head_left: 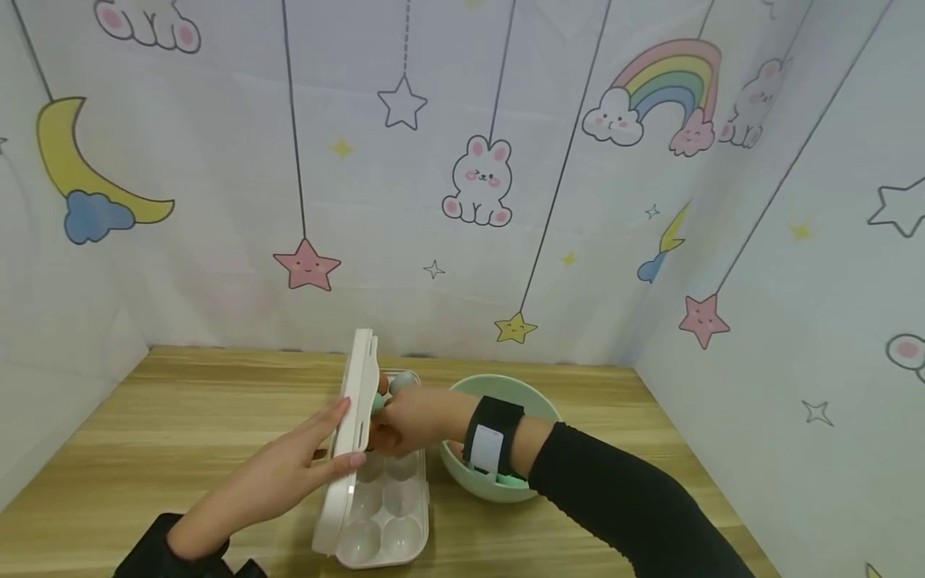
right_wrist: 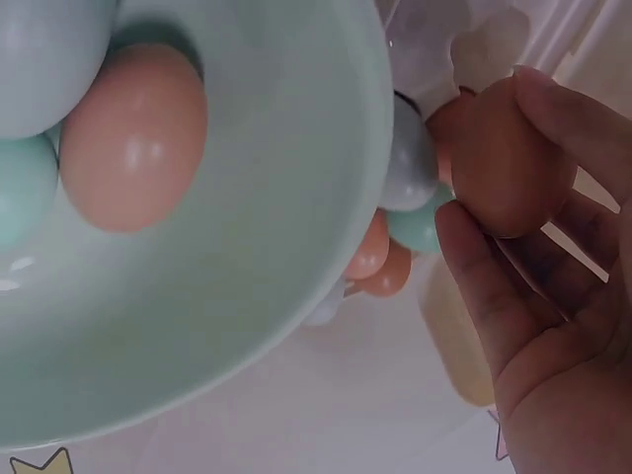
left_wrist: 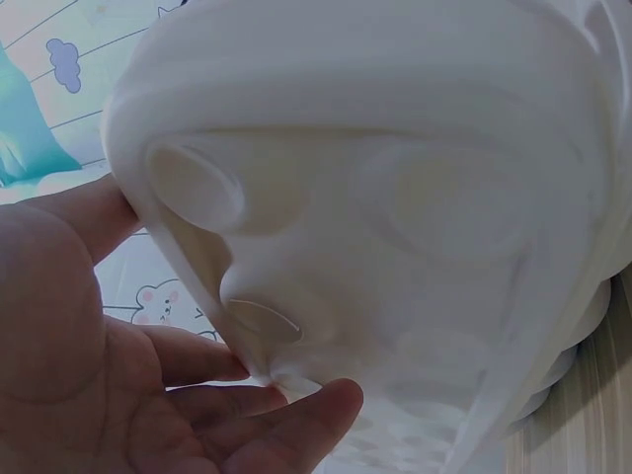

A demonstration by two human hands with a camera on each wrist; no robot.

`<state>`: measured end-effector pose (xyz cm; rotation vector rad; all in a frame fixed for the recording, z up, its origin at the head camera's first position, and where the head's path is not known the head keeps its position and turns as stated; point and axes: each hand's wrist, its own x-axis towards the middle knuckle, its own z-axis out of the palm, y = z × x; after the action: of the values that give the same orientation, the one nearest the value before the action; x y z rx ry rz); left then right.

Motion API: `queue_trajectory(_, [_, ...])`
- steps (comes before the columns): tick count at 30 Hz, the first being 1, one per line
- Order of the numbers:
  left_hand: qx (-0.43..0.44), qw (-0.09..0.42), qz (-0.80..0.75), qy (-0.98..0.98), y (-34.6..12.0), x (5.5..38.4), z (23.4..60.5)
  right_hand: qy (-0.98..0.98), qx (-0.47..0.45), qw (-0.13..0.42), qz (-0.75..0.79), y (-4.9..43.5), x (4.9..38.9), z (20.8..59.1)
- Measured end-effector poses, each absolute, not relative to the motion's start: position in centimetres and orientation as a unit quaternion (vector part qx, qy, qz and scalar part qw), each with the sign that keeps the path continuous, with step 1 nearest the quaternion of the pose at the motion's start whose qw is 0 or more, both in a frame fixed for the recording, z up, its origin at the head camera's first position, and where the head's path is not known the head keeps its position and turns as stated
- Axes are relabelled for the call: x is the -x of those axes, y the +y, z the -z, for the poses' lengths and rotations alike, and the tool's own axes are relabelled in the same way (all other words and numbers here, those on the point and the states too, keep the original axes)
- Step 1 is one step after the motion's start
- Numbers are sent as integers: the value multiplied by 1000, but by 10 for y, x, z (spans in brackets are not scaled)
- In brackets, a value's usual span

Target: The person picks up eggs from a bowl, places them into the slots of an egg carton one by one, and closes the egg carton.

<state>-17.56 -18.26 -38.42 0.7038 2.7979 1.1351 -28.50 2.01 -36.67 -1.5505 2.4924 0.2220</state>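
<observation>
My left hand (head_left: 289, 466) holds the raised lid (head_left: 336, 498) of a white plastic egg box (head_left: 426, 514), its thumb over the lid's edge and fingers against the outer face (left_wrist: 296, 69). Between thumb and fingers, my right hand (right_wrist: 563, 326) pinches a brown egg (right_wrist: 509, 158) over the box. Further back in the box sit grey (right_wrist: 410, 153), green (right_wrist: 420, 222) and brown (right_wrist: 385, 272) eggs. The near cups are empty. In the head view, the right hand mostly covers the held egg.
Right of the box stands a pale green bowl (head_left: 542, 401) under my right forearm. Inside it lie a brown egg (right_wrist: 138, 138), a green egg (right_wrist: 25, 188) and a grey egg (right_wrist: 44, 59). A cartoon-printed cloth (head_left: 405, 201) hangs behind the wooden table (head_left: 217, 393).
</observation>
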Motion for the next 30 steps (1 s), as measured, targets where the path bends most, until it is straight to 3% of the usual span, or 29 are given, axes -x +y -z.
queue_trajectory(9, [-229,22,-370,900,-182,175,387,848,508,79,-127,3,275,385])
queue_trajectory(30, [-221,23,-359,907,-180,176,386,881,448,121,-88,-11,264,395])
